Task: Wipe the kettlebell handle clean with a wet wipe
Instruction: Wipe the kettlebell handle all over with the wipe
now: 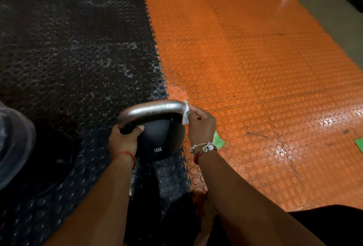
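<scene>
A black kettlebell (160,141) marked 12KG stands on the seam between the black and orange floor mats. Its silver handle (151,109) arches over the top and shows small droplets. My left hand (124,137) grips the left end of the handle where it meets the ball. My right hand (200,125) wraps a white wet wipe (185,115) around the right end of the handle and holds it there.
Black studded mat (68,59) covers the left, orange studded mat (255,68) the right. A green packet (220,141) lies just right of my right wrist, another green piece (359,143) at the right edge. A dark round plate (45,165) lies at the left.
</scene>
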`<state>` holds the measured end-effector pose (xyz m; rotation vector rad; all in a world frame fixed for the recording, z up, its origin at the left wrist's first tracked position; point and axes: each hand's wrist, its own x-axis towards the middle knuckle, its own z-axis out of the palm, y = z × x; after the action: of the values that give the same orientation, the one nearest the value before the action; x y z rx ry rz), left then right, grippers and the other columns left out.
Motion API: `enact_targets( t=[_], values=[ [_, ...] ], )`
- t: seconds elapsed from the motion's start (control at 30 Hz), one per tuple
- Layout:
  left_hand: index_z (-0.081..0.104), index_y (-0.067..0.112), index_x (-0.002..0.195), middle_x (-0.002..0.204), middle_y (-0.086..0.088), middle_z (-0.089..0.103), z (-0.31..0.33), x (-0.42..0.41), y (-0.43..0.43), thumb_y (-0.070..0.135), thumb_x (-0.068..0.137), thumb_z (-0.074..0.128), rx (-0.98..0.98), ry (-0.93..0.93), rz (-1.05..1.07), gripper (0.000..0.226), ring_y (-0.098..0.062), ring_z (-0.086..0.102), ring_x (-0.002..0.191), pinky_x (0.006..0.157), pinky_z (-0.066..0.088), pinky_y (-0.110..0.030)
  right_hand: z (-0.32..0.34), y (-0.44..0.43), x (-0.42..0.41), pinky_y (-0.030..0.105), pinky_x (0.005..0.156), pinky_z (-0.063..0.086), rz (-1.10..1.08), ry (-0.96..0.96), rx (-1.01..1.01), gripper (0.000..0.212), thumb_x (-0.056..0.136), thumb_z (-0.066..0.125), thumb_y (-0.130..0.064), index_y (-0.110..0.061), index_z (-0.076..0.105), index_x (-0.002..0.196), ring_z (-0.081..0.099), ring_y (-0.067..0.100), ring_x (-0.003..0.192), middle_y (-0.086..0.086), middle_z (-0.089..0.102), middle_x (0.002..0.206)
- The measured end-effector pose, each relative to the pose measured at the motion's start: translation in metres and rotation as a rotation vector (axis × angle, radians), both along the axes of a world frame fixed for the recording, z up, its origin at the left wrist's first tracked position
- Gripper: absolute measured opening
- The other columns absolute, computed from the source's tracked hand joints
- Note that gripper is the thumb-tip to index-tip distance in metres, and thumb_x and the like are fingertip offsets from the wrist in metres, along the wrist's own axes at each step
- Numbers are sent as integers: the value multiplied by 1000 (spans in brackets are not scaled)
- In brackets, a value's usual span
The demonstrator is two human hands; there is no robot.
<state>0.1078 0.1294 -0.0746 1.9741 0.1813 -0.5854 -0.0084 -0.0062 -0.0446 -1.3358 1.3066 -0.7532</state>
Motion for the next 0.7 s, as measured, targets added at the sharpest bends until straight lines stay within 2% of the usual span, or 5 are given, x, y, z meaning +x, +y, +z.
enact_targets(
  t=[0.1,0.23,0.37,0.57,0.7],
  values=[
    [64,15,106,109,-9,68,1,2,1,25,74,80,9,-1,3,37,-28,63,100,92,50,-37,-2,-2,0,15,45,34,-10,38,37,26,86,56,-7,-15,74,102,42,-2,35,10,71,82],
    [66,14,107,105,-8,67,4,0,1,25,76,78,20,-23,4,35,-25,63,98,89,49,-32,2,1,0,15,42,32,-31,2,29,24,86,57,-6,-14,74,101,37,0,33,1,64,69],
    [66,13,110,100,-3,62,9,-2,0,23,79,77,27,-35,10,34,-19,57,92,83,43,-26,-1,1,1,21,56,44,-30,8,47,24,85,58,-8,-15,74,101,50,-2,51,5,72,83],
    [66,14,108,106,-8,66,10,-4,0,25,79,77,45,-42,21,33,-21,58,93,82,42,-26,1,3,1,14,41,31,-22,-23,6,25,87,56,-5,-14,73,102,38,0,36,-3,63,70],
    [67,14,110,108,-7,66,11,-4,1,25,79,77,39,-44,18,34,-21,59,95,84,43,-26,-4,-3,2,23,56,46,-28,43,85,24,85,57,-8,-14,74,101,53,10,54,-2,70,71]
  ],
)
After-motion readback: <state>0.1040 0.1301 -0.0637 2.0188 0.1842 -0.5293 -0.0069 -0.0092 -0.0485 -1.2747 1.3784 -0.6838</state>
